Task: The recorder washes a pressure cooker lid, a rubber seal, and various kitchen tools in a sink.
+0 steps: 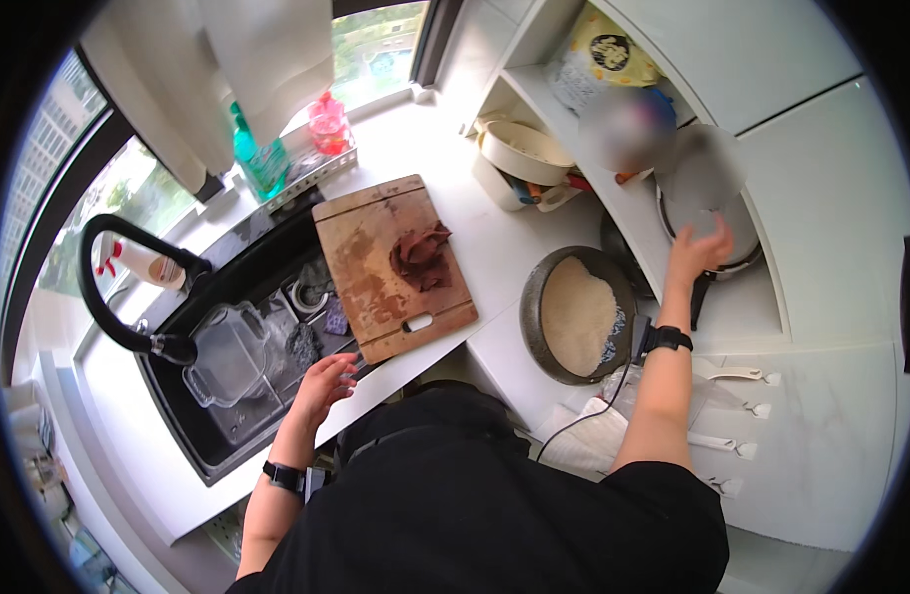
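Observation:
My left hand (326, 386) hovers near the sink's front edge, its fingers loosely apart and nothing in it. My right hand (701, 251) is raised at the shelf cubby, over a lidded pot (740, 260) with a dark handle; whether it touches the lid cannot be told. A wooden cutting board (358, 275) lies across the sink's right end, with a crumpled piece of dark reddish-brown meat (423, 258) on it. Between the board and my right arm sits a dark speckled pan (530, 319) holding a pale, grainy heap (578, 315).
The black sink (202, 460) holds a clear plastic container (228, 356) and scrubbers under a black faucet (91, 275). Soap bottles (265, 167) stand by the window. A cream colander (525, 152) is at the back. White-handled utensils (737, 373) hang at right, beside a cloth (585, 434).

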`<state>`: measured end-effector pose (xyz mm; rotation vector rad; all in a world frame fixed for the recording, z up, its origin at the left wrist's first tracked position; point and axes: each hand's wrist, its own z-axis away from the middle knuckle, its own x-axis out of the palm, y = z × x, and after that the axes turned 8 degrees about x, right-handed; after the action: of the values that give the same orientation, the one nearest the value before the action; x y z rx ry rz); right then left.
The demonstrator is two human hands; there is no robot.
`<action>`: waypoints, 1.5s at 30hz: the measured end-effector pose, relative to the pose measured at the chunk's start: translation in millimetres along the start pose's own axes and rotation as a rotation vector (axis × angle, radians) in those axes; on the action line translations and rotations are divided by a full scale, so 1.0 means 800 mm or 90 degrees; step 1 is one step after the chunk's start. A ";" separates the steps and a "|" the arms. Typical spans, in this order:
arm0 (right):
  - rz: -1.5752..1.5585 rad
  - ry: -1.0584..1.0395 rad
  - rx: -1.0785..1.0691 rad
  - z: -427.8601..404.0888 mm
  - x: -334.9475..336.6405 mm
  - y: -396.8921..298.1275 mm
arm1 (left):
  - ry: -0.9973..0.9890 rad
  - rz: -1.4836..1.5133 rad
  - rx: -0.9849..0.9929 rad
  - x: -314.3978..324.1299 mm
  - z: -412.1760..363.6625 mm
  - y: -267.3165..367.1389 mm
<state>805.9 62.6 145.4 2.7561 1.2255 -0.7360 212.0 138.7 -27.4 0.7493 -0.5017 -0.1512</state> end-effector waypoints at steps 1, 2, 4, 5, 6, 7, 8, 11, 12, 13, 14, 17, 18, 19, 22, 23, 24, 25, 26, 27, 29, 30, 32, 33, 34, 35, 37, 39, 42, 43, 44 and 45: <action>-0.162 -0.154 -0.045 0.011 0.000 -0.038 | 0.013 0.005 0.000 -0.003 0.001 -0.001; -0.326 -0.309 -0.091 0.027 0.000 -0.085 | 0.024 0.005 0.007 -0.005 0.000 -0.003; -0.410 -0.616 -0.199 0.081 -0.018 -0.194 | 0.062 0.010 0.019 -0.016 -0.003 -0.016; -0.459 -0.735 -0.254 0.128 -0.010 -0.217 | 0.074 0.014 0.021 -0.017 -0.008 -0.019; -0.456 -0.796 -0.345 0.189 0.009 -0.228 | 0.071 -0.007 0.032 -0.015 -0.014 -0.018; -0.409 -0.918 -0.366 0.233 0.008 -0.255 | 0.081 -0.022 0.041 -0.017 -0.015 -0.022; -0.426 -0.867 -0.434 0.272 0.011 -0.267 | 0.080 -0.022 0.049 -0.017 -0.018 -0.024; -0.341 -0.845 -0.409 0.332 0.024 -0.296 | 0.095 -0.021 0.075 -0.021 -0.025 -0.032; -0.365 -0.819 -0.371 0.351 0.042 -0.287 | 0.094 -0.022 0.089 -0.023 -0.032 -0.038; -0.311 -0.801 -0.316 0.348 0.026 -0.304 | 0.104 -0.019 0.102 -0.028 -0.032 -0.048; -0.349 -0.799 -0.317 0.358 0.028 -0.310 | 0.128 -0.006 0.101 -0.032 -0.032 -0.058; -0.515 -0.878 -0.367 0.354 0.001 -0.330 | 0.192 -0.048 0.110 -0.030 -0.036 -0.075; -0.509 -0.952 -0.374 0.348 -0.017 -0.335 | 0.198 -0.107 0.097 -0.027 -0.039 -0.076; -0.504 -1.026 -0.381 0.347 -0.030 -0.339 | 0.206 -0.168 0.083 -0.027 -0.039 -0.076; -0.618 -1.135 -0.454 0.338 -0.052 -0.349 | 0.210 -0.214 0.129 -0.045 -0.063 -0.113; -0.608 -1.138 -0.451 0.337 -0.057 -0.352 | 0.206 -0.254 0.151 -0.050 -0.065 -0.121; -0.550 -1.098 -0.420 0.331 -0.061 -0.356 | 0.228 -0.305 0.178 -0.053 -0.062 -0.123; -0.495 -1.057 -0.390 0.326 -0.062 -0.359 | 0.237 -0.298 0.175 -0.057 -0.056 -0.125; -0.404 -0.925 -0.520 0.327 -0.043 -0.357 | 0.290 -0.380 0.215 -0.064 -0.047 -0.128; -0.314 -0.787 -0.602 0.317 -0.048 -0.362 | 0.345 -0.463 0.253 -0.069 -0.034 -0.127; -0.354 -0.718 -0.588 0.304 -0.060 -0.387 | 0.423 -0.527 0.269 -0.081 -0.003 -0.123; -0.359 -0.719 -0.594 0.308 -0.056 -0.397 | 0.453 -0.549 0.267 -0.089 0.009 -0.123; -0.576 -0.822 -0.598 0.334 -0.044 -0.422 | 0.507 -0.576 0.262 -0.105 0.032 -0.130; -0.610 -0.862 -0.622 0.351 -0.042 -0.433 | 0.525 -0.582 0.249 -0.109 0.043 -0.127; -0.618 -0.970 -0.605 0.375 -0.041 -0.447 | 0.544 -0.585 0.251 -0.115 0.052 -0.129; -0.622 -1.079 -0.587 0.400 -0.043 -0.463 | 0.563 -0.588 0.253 -0.121 0.062 -0.131; -0.572 -1.246 -0.558 0.460 -0.039 -0.495 | 0.591 -0.599 0.249 -0.131 0.081 -0.135; -0.483 -1.277 -0.611 0.522 -0.022 -0.518 | 0.609 -0.615 0.250 -0.141 0.094 -0.134; -0.300 -1.319 -0.650 0.586 -0.026 -0.555 | 0.622 -0.631 0.261 -0.160 0.115 -0.134; -0.307 -1.328 -0.658 0.603 -0.037 -0.563 | 0.630 -0.632 0.248 -0.166 0.124 -0.136; -0.245 -1.297 -0.644 0.618 -0.050 -0.568 | 0.627 -0.623 0.250 -0.173 0.132 -0.138; -0.185 -1.264 -0.637 0.633 -0.064 -0.575 | 0.629 -0.611 0.250 -0.181 0.141 -0.141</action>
<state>244.5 232.3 -210.8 0.3261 0.8077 -1.4856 35.8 32.0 -90.1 1.2839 0.8276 -0.5425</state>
